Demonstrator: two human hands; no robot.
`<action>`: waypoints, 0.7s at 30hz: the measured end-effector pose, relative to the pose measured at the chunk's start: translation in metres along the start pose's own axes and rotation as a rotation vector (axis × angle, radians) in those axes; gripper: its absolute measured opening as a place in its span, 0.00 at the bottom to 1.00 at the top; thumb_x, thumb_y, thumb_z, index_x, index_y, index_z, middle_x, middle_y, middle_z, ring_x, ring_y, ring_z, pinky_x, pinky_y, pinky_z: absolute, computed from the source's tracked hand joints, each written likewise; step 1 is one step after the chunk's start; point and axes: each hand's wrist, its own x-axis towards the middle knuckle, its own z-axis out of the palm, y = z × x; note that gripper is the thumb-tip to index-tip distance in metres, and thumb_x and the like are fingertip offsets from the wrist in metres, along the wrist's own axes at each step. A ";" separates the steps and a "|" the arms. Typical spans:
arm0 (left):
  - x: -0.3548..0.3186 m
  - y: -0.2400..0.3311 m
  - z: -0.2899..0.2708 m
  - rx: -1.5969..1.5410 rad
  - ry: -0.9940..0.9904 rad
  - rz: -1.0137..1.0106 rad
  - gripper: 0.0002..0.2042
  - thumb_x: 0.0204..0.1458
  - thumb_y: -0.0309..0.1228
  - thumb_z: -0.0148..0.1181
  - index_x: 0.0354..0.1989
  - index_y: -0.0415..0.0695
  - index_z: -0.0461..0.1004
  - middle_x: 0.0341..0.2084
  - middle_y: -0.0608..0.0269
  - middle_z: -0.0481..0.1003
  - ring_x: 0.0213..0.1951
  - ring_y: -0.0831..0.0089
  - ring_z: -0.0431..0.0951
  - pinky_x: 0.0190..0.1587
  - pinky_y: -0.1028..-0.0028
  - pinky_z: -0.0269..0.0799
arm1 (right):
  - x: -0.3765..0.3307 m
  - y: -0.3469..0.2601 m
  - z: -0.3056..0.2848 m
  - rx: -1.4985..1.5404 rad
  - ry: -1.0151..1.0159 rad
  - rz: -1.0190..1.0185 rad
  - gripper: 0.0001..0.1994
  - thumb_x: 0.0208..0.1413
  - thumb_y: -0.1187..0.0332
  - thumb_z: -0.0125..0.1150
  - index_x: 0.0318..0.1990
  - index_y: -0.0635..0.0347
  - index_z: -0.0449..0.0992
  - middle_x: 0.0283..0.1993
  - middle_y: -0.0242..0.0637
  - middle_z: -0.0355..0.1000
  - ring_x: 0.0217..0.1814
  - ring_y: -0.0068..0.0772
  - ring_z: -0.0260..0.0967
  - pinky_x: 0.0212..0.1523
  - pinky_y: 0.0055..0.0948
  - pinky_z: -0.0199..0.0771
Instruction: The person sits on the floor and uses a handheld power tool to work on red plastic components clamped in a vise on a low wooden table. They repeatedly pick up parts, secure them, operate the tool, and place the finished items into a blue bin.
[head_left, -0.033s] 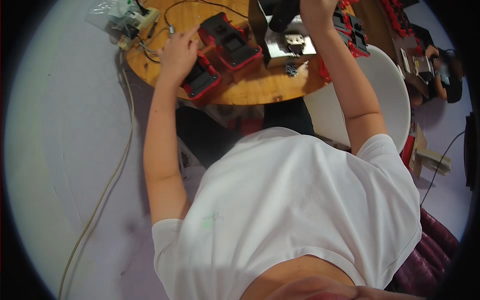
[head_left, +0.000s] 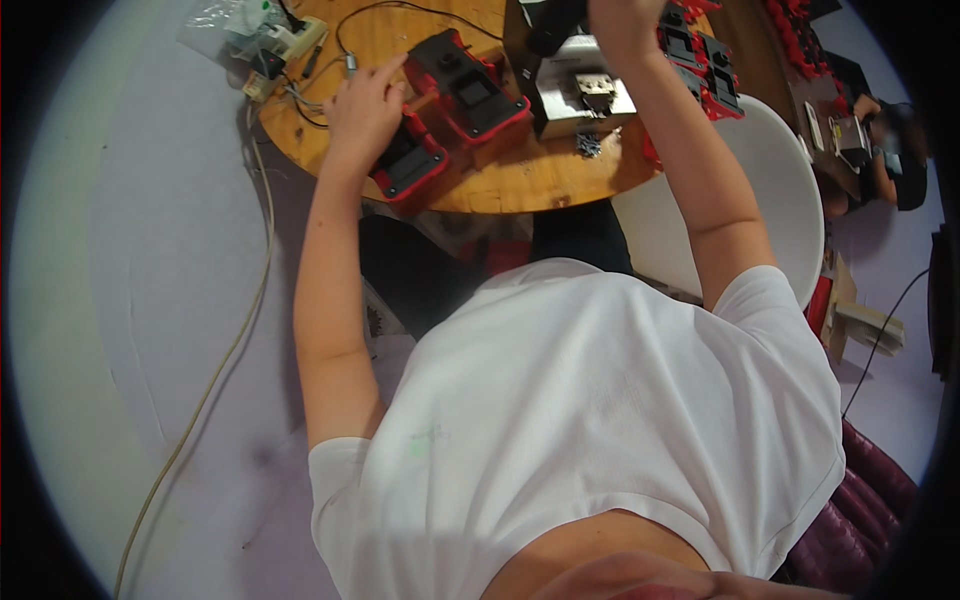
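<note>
My left hand (head_left: 365, 112) lies over a black-and-red housing (head_left: 412, 165) near the table's front left edge. Its fingers stretch forward, toward a second, larger black-and-red housing (head_left: 468, 85) lying just to the right. At the upper edge, my right hand (head_left: 625, 30) is partly cut off, and its fingers are out of sight. Close against its left side is a black rounded, handle-like part (head_left: 555, 28); whether the hand grips it cannot be seen. Below that part stands a shiny metal box-shaped fixture (head_left: 560, 110) with a small pale metal block (head_left: 596, 92) on it.
Small dark parts (head_left: 588, 146) lie in front of the fixture on the round wooden table (head_left: 500, 195). More black-and-red housings (head_left: 710, 70) are at the right. Cables and a power strip (head_left: 300, 42) crowd the left edge. A white chair (head_left: 780, 190) stands right; another person (head_left: 895, 160) sits beyond.
My right hand and the black handle-like part have shifted slightly left together. My left hand stays on the smaller housing. The whole view has moved a little.
</note>
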 end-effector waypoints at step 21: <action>-0.004 0.008 0.001 -0.028 0.150 0.038 0.19 0.54 0.38 0.54 0.55 0.61 0.76 0.42 0.65 0.77 0.46 0.61 0.76 0.52 0.53 0.64 | 0.014 0.084 0.065 0.012 -0.013 -0.066 0.11 0.60 0.69 0.64 0.40 0.57 0.65 0.29 0.25 0.66 0.25 0.14 0.59 0.23 0.19 0.61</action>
